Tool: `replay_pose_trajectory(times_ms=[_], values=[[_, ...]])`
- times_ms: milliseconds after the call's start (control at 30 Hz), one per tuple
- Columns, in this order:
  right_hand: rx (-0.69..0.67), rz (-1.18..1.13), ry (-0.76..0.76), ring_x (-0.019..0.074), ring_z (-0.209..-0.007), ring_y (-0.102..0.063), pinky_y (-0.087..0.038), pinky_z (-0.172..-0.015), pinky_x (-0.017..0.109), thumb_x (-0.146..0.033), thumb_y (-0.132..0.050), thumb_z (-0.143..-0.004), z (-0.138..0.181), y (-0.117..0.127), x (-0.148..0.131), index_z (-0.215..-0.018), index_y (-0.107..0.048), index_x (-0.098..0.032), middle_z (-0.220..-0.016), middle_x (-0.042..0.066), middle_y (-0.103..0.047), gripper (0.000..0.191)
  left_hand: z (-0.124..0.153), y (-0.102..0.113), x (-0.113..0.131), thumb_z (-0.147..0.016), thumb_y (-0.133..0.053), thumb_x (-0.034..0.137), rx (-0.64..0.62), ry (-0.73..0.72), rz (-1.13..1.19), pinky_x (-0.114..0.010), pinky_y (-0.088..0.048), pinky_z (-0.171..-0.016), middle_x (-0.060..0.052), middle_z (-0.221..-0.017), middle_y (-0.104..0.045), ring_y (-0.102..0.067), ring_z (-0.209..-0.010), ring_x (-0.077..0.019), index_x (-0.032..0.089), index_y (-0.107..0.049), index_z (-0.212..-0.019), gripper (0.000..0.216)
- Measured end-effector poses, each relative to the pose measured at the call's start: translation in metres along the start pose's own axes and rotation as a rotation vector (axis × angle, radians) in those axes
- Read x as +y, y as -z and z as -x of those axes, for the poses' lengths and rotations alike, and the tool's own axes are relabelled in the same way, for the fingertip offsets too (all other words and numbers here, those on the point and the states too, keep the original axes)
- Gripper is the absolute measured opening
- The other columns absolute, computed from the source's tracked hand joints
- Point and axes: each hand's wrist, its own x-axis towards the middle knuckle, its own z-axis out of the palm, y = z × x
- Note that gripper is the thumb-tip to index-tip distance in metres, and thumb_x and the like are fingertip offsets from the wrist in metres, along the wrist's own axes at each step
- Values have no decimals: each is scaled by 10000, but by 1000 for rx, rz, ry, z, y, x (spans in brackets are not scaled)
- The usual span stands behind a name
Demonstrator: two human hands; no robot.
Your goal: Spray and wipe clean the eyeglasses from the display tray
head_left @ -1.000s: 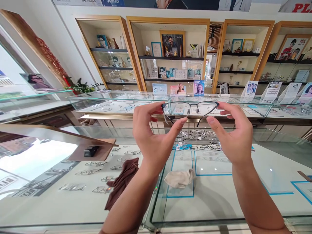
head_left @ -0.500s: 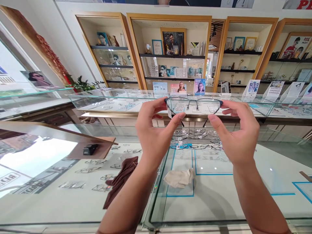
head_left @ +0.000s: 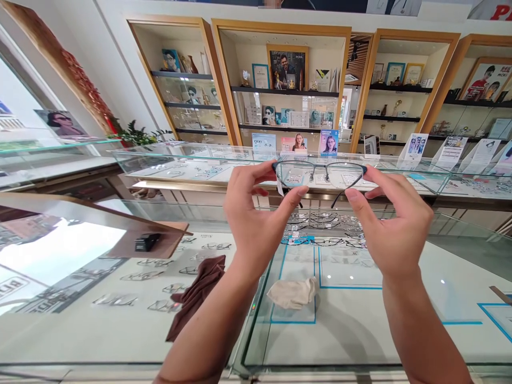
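A pair of eyeglasses (head_left: 320, 165) with a dark half-rim frame and clear lenses is held up in the air above the glass counter. My left hand (head_left: 256, 218) pinches its left end near the hinge, where a small white tag hangs. The other end is between the thumb and fingers of my right hand (head_left: 394, 218). Both temples extend away and down, partly hidden by my hands. Under my forearms, a cream cloth (head_left: 293, 293) lies crumpled on the counter, and a dark brown cloth (head_left: 200, 293) lies beside my left forearm.
Several eyeglasses (head_left: 324, 218) sit in rows behind the near counter's glass. A wooden-framed mirror (head_left: 176, 234) with a small black object (head_left: 147, 241) stands at left. Farther back is another glass display counter (head_left: 192, 184) with upright cards (head_left: 328, 143), then wall shelves (head_left: 284, 92).
The eyeglasses stay held in both hands at nearly the same height. My right hand has shifted slightly right, and the right temple tip sits a little differently. The view has moved slightly.
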Motion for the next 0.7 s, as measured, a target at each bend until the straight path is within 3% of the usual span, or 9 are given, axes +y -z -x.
replay_pose_trajectory(times_ms=[333,700], values=[[-100,-108,-131,218,-815,-716,-634,-820,460,-383,-762,-898,-3,4,2,-1204,-756,-270,-1103,60,-780,327,2,-2,2,-780,-887,441,43,-48,-26,-339,-518,-714,-45,-1022,-653,-643,-969,-205,243,-667,-1144,469],[-41,-32,-61,223,-763,-708,-646,-785,478,-386,-736,-923,-3,4,-1,-1178,-757,-284,-1083,59,-780,275,4,-4,-1,-811,-851,433,-35,57,20,-321,-545,-726,-62,-1070,-698,-691,-1002,-207,230,-653,-1158,448]])
